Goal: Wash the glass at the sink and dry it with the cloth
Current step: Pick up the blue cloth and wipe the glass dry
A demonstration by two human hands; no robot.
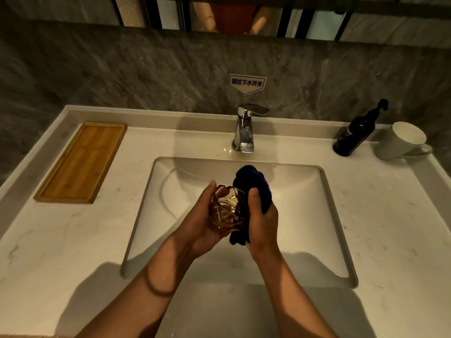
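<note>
An amber cut glass point(228, 211) is held over the white sink basin point(324, 215), mouth tilted up towards me. My left hand point(200, 223) cups it from the left and below. My right hand point(262, 220) presses a dark blue cloth point(253, 186) against the glass's right side, thumb on the rim. Part of the cloth hangs below the glass; the rest bunches up behind my right hand. No water runs from the chrome tap point(244, 130).
A wooden tray point(80, 162) lies on the counter at the left. At the back right stand a dark pump bottle point(353, 132) and a white mug point(400, 142). A grey stone wall with a small sign point(247, 83) rises behind the tap.
</note>
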